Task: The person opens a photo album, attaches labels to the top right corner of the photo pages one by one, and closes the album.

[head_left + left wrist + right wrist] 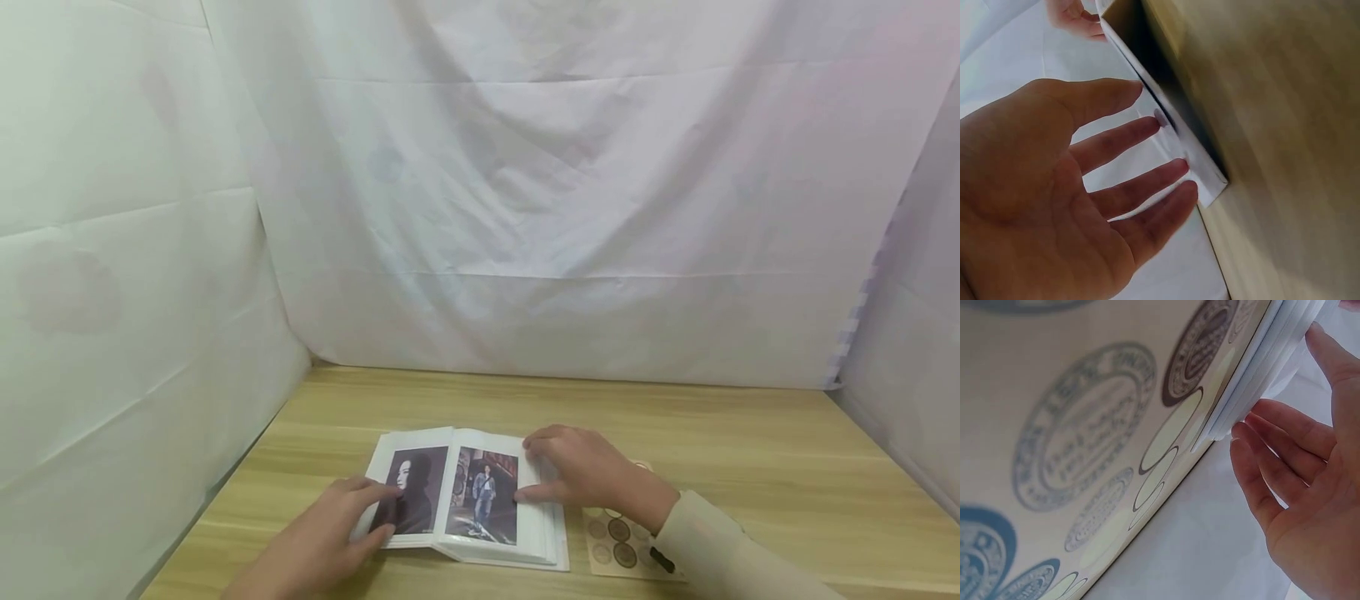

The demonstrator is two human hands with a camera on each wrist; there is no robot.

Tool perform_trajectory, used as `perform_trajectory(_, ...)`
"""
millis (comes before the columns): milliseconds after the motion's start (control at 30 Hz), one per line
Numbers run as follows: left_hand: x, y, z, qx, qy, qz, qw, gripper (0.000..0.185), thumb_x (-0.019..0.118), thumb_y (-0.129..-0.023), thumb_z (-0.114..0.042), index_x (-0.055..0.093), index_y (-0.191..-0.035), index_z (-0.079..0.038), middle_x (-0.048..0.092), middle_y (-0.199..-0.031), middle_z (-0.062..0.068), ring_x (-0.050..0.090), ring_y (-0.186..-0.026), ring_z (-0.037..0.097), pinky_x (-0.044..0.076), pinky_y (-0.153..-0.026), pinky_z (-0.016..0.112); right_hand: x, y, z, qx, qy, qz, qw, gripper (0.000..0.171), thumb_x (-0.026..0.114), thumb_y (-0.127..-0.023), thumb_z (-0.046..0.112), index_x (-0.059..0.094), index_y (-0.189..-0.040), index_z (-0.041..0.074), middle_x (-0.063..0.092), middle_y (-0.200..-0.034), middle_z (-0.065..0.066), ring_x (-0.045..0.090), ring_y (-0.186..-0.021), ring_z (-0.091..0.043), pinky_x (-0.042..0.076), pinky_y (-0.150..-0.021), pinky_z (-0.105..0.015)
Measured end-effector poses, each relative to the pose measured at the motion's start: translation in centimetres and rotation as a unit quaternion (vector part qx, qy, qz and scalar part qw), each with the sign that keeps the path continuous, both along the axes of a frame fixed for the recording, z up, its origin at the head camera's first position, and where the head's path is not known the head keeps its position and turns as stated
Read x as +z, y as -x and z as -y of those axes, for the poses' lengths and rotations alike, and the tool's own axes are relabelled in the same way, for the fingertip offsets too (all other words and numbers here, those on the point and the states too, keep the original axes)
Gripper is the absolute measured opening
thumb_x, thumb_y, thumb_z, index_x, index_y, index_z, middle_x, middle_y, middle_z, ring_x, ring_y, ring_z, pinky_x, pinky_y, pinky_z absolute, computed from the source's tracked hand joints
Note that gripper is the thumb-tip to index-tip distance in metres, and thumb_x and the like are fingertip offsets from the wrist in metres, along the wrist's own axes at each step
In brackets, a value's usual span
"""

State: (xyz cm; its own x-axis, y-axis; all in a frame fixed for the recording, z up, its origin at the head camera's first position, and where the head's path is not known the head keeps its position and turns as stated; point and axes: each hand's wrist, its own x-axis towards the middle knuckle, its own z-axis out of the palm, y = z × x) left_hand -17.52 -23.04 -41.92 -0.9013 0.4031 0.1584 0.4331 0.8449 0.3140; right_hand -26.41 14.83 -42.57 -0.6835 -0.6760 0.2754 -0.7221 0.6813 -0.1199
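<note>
A small photo album lies open on the table, its white pages spread flat. Its left page bears a dark portrait photo, and on the right page is a photo of a person in denim. My left hand rests on the left page with loosely extended fingers, some fingertips over the portrait. In the left wrist view those fingertips lie along the album's edge. My right hand spans the right page's outer margin, thumb by the photo and fingers at the top corner, touching the pages.
A sheet of round seal-like stickers lies right of the album, partly under my right forearm. The wood-grain table extends behind and to the right. White cloth hangs at the back and both sides.
</note>
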Motion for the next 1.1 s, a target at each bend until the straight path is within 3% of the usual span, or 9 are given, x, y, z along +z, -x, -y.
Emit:
perform_trajectory(133, 0.6, 0.7, -0.7, -0.009, 0.004, -0.02, 0.9997, 0.038, 0.084, -0.095, -0.031, 0.075, -0.129, -0.018, 0.072, -0.13, 0.006, 0.069, -0.12, 0.028, 0.06, -0.103, 0.055, -0.2, 0.0, -0.3, -0.003, 0.007, 0.009, 1.0, 0.063, 0.074, -0.093, 0.069, 0.08, -0.115, 0.011, 0.078, -0.131, -0.007, 0.075, -0.12, -0.027, 0.064, -0.1, -0.046)
perform_trajectory(233, 1.3, 1.8, -2.3, -0.039, 0.0, -0.052, 0.9979, 0.035, 0.084, -0.095, -0.03, 0.075, -0.126, -0.016, 0.072, -0.132, 0.007, 0.07, -0.121, 0.029, 0.06, -0.103, 0.054, -0.1, 0.0, -1.2, -0.016, 0.004, 0.013, 1.0, 0.067, 0.07, -0.094, 0.073, 0.078, -0.122, 0.012, 0.076, -0.134, -0.006, 0.075, -0.12, -0.026, 0.064, -0.1, -0.045)
perform_trajectory(367, 2.5, 2.9, -5.6, -0.088, -0.006, -0.097, 0.9913, 0.039, 0.083, -0.096, -0.029, 0.073, -0.13, -0.013, 0.073, -0.134, 0.008, 0.069, -0.125, 0.029, 0.06, -0.104, 0.053, 0.9, -0.4, -3.2, -0.044, 0.011, 0.013, 0.999, 0.072, 0.066, -0.095, 0.074, 0.072, -0.134, 0.014, 0.075, -0.137, -0.002, 0.075, -0.118, -0.022, 0.065, -0.098, -0.043)
perform_trajectory(500, 3.2, 3.8, -9.4, -0.135, 0.002, -0.121, 0.9834, 0.039, 0.081, -0.097, -0.029, 0.072, -0.133, -0.015, 0.074, -0.135, 0.006, 0.069, -0.128, 0.026, 0.061, -0.105, 0.049, 2.5, -1.5, -6.0, -0.071, 0.028, 0.0, 0.997, 0.055, 0.071, -0.1, 0.06, 0.071, -0.136, 0.018, 0.076, -0.131, 0.004, 0.075, -0.11, -0.017, 0.065, -0.09, -0.04)
perform_trajectory(667, 2.5, 4.7, -13.9, -0.201, 0.022, -0.123, 0.9715, 0.036, 0.077, -0.1, -0.03, 0.072, -0.133, -0.017, 0.075, -0.133, 0.0, 0.069, -0.128, 0.021, 0.062, -0.103, 0.042, 3.5, -3.8, -9.4, -0.094, 0.026, -0.006, 0.995, 0.04, 0.078, -0.1, 0.044, 0.073, -0.131, 0.02, 0.077, -0.122, 0.008, 0.074, -0.103, -0.013, 0.064, -0.082, -0.036)
perform_trajectory(867, 1.2, 5.6, -19.0, -0.24, 0.049, -0.101, 0.9642, 0.039, 0.075, -0.101, -0.041, 0.072, -0.134, -0.02, 0.075, -0.135, -0.004, 0.069, -0.127, 0.018, 0.06, -0.105, 0.035, 2.7, -5.7, -12.5, -0.115, 0.011, 0.078, 0.99, 0.046, 0.082, -0.096, 0.043, 0.074, -0.131, 0.014, 0.077, -0.129, 0.002, 0.075, -0.116, -0.024, 0.064, -0.096, -0.048)
perform_trajectory(967, 0.7, 5.8, -21.0, -0.246, 0.063, -0.095, 0.9627, 0.047, 0.075, -0.1, -0.049, 0.072, -0.136, -0.02, 0.075, -0.136, -0.005, 0.069, -0.127, 0.017, 0.06, -0.106, 0.034, 1.9, -6.4, -13.7, -0.113, 0.001, 0.098, 0.989, 0.057, 0.084, -0.092, 0.047, 0.072, -0.134, 0.009, 0.075, -0.134, -0.004, 0.072, -0.124, -0.029, 0.061, -0.104, -0.052)
perform_trajectory(1100, 0.3, 5.8, -22.8, -0.218, 0.089, -0.079, 0.9688, 0.056, 0.075, -0.096, -0.061, 0.074, -0.132, -0.018, 0.073, -0.141, -0.003, 0.067, -0.132, 0.02, 0.059, -0.109, 0.038, 1.1, -7.3, -14.9, -0.112, -0.007, 0.082, 0.99, 0.081, 0.084, -0.086, 0.063, 0.07, -0.137, 0.002, 0.071, -0.14, -0.016, 0.069, -0.127, -0.038, 0.058, -0.107, -0.057)
